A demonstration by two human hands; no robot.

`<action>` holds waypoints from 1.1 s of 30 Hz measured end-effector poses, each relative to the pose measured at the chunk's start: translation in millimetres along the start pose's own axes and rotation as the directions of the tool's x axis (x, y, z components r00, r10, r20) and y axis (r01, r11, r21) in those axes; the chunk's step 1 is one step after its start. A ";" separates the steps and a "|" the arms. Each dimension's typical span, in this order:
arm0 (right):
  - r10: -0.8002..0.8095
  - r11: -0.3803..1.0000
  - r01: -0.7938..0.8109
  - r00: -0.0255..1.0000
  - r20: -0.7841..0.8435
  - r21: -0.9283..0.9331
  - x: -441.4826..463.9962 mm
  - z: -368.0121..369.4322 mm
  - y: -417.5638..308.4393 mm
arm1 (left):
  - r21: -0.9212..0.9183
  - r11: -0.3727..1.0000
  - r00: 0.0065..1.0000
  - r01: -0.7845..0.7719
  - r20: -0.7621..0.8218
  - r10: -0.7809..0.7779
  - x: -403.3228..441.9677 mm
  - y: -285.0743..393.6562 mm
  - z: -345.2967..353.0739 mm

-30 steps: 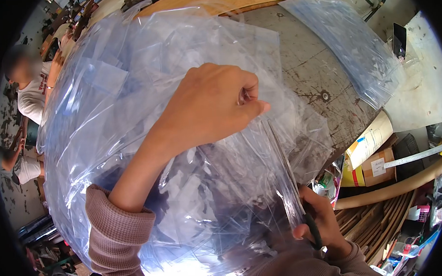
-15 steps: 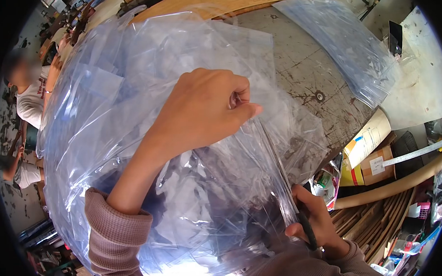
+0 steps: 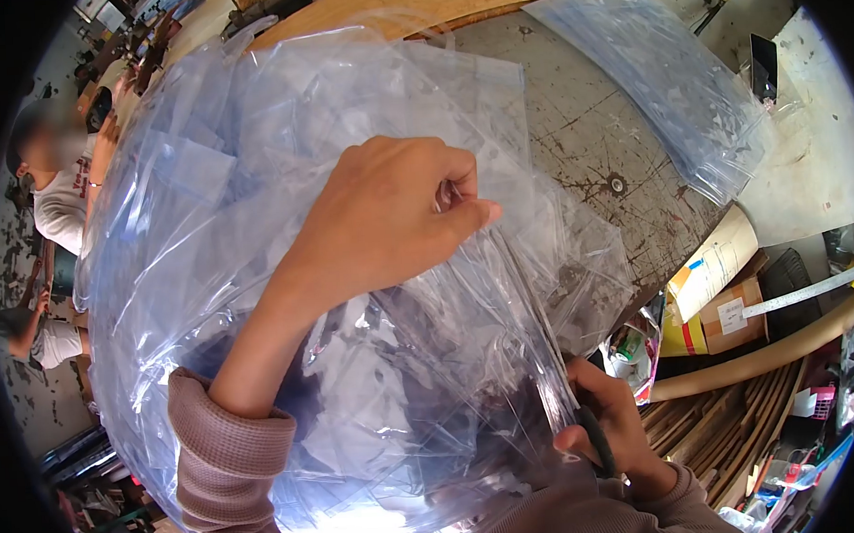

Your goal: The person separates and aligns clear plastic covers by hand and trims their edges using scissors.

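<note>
A big heap of clear plastic sheeting (image 3: 344, 108) spreads in front of me and under my arms. Above its middle, my left hand (image 3: 410, 201) pinches an edge of the plastic, and a narrow folded strip runs from the fingertips down to the right. At the lower right, my right hand (image 3: 615, 420) is closed round the dark handle of scissors (image 3: 597, 440). The blades are hard to tell from the shiny plastic beside them. The strip's lower end lies against the scissors.
A stack of clear plastic sheets (image 3: 657, 85) lies on the scratched table (image 3: 603, 154). A phone (image 3: 763, 69) is at the far right. Cardboard boxes (image 3: 734, 318) and wooden strips (image 3: 729, 425) sit below right. Another person (image 3: 60, 201) is at the left.
My left hand has shifted slightly left and down in view, still pinching the plastic. My right hand and the scissors have shifted slightly left; the table view has shifted a little too.
</note>
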State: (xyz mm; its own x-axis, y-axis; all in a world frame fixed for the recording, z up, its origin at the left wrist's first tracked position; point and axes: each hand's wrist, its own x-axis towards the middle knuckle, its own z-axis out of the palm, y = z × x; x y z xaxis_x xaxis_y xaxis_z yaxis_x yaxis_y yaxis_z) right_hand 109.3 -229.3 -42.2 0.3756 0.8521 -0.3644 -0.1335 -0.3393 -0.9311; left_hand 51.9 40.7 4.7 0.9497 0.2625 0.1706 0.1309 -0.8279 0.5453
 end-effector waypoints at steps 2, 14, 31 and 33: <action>0.012 1.000 -0.012 1.000 -0.002 -0.028 -1.6 -4.6 -3.8 | -0.005 1.000 1.000 0.014 0.007 -0.014 -0.4 0.2 -0.2; -0.573 0.570 0.186 0.788 -0.225 -0.800 42.7 -60.5 -41.4 | -0.140 0.988 0.987 -0.057 0.143 0.077 -7.4 1.5 -22.1; -0.809 -0.050 0.773 0.340 0.479 -0.633 79.4 -35.1 -35.1 | -0.286 0.954 0.947 -0.088 0.272 0.169 -3.8 -3.1 -36.5; -0.819 -0.133 0.790 0.253 0.515 -0.599 82.8 -30.8 -32.7 | -0.289 0.954 0.952 -0.078 0.261 0.157 -5.3 -3.0 -36.5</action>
State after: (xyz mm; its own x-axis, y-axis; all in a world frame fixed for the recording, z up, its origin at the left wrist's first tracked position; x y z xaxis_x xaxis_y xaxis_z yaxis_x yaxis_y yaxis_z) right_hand 173.0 -159.9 -41.4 -0.2683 0.6986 0.6633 0.8635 0.4796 -0.1559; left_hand 36.1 59.9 32.1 0.9994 -0.0092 0.0333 -0.0309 -0.6675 0.7440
